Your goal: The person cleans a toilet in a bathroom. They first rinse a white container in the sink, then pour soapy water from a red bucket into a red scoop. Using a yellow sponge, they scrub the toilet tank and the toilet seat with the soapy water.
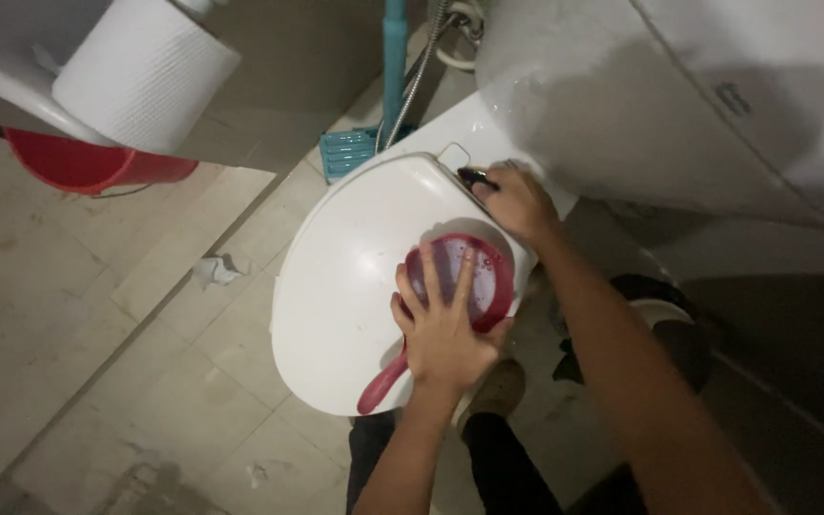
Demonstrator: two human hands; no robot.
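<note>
Here, the left hand (443, 329) is lying flat with its fingers (463, 277) spread wide over a round, dark pink plastic scoop (477, 277) with a long handle, pressing on it rather than gripping it. The scoop is sitting on the closed white toilet lid (345, 286), a smooth, glossy oval of hard plastic, toward its right edge, with the handle pointing down toward the person. The right hand (519, 202) is reaching to the back of the lid near the hinge, its fingers curled down over a small dark object (475, 176); whether they are clasping it or only touching it cannot be told.

Behind the lid, the rounded white ceramic tank (660, 105) is filling the upper right. A teal brush (391, 67) is standing upright beside a ribbed metal hose (419, 72). A dimpled white paper roll (140, 72) is hanging at upper left, above a red bucket (88, 162). A crumpled scrap of tissue (214, 271) is lying on the pale, matte tiled floor (97, 334).
</note>
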